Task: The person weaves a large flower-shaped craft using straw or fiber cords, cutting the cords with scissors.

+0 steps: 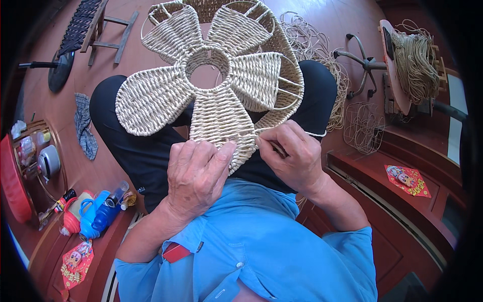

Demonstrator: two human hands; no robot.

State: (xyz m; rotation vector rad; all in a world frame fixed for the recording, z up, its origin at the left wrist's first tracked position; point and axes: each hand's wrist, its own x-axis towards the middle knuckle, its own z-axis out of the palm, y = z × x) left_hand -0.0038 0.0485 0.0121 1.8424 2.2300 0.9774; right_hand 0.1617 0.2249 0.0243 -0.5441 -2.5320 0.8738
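Note:
A flower-shaped piece woven from pale cord, with several petals around a round hole, rests across my lap. Some petals are fully woven; others at the far and right side show bare wire frame at their tips. My left hand grips the edge of the nearest petal, fingers curled over it. At that petal's right edge, my right hand pinches a strand of cord, whose end pokes out right of the knuckles. A curved woven band runs behind the petals on the right.
Loose cord lies heaped on the floor at far right, near a wheeled chair base and a board draped with cord. A wooden stool stands far left. Bottles and a red-rimmed stand are at left.

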